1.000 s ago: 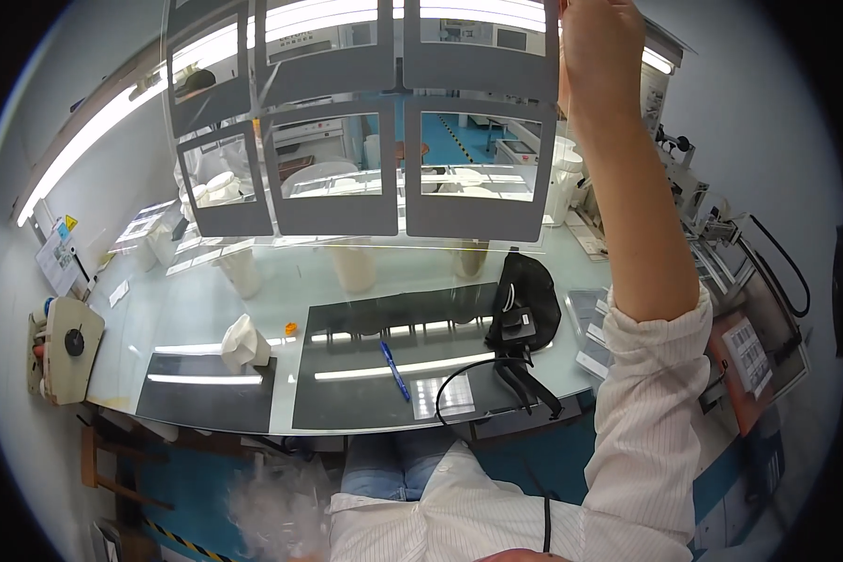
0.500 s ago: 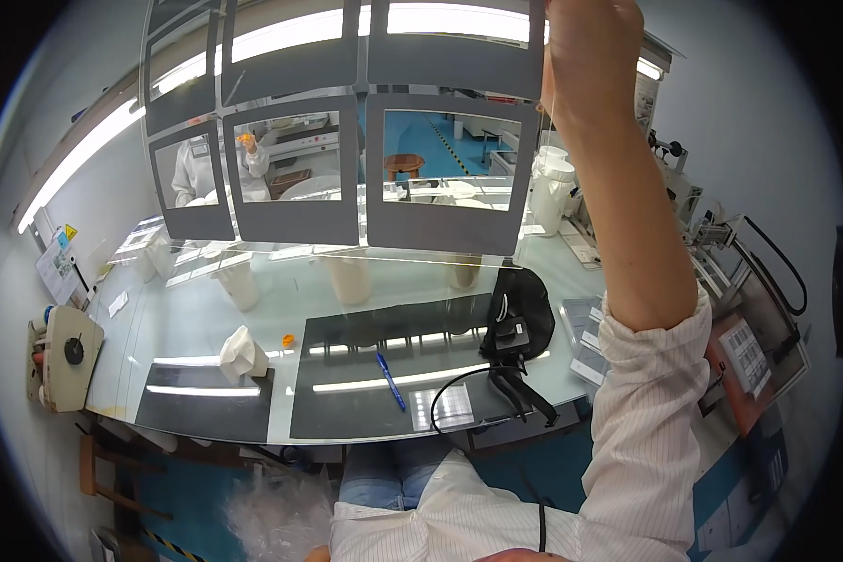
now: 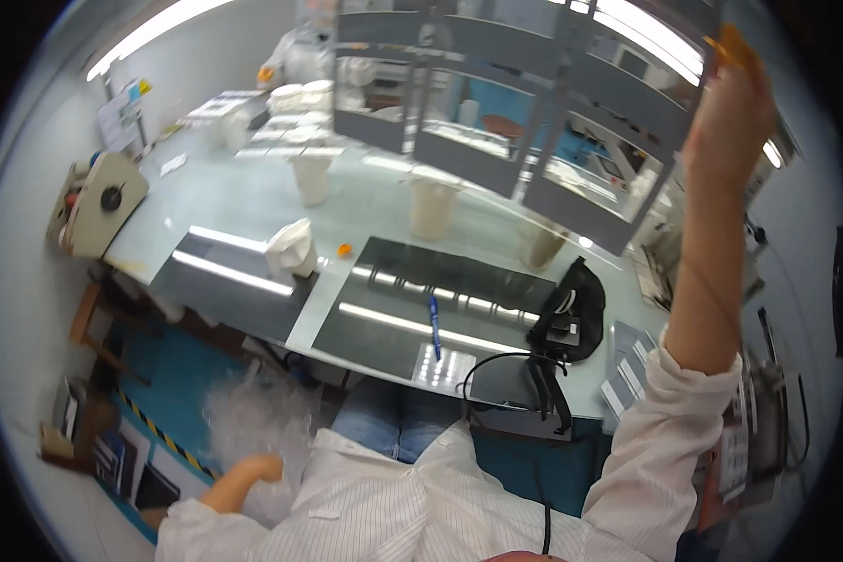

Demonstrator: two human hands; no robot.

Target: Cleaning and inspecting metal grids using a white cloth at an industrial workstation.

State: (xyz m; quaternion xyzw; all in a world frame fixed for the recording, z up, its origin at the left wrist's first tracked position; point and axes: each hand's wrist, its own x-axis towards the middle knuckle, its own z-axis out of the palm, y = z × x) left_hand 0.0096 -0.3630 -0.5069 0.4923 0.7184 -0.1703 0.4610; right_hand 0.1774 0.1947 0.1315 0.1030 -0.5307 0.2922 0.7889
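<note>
Raised at the upper right, my right hand (image 3: 729, 131) grips the edge of a large clear sheet (image 3: 482, 155) that carries rows of grey rectangular frames. Orange covers (image 3: 738, 47) show on its fingertips. The sheet hangs tilted above the far part of the table, its top cut off by the picture. Low on the left, my left hand (image 3: 251, 471) has its fingers curled, beside a crumpled clear plastic bag (image 3: 253, 421); whatever it may hold is hidden.
On the glass-topped table (image 3: 356, 192) are white cups (image 3: 311, 178), a crumpled white tissue (image 3: 292, 248), a small orange piece (image 3: 345, 250), a blue pen (image 3: 435, 328) and a black pouch (image 3: 579, 314) with a cable. A beige device (image 3: 98, 206) stands left. Another person (image 3: 304, 58) works beyond.
The framed sheet and my right hand have shifted right and tilted, while the whole view has turned. My left hand has come into view at the lower left.
</note>
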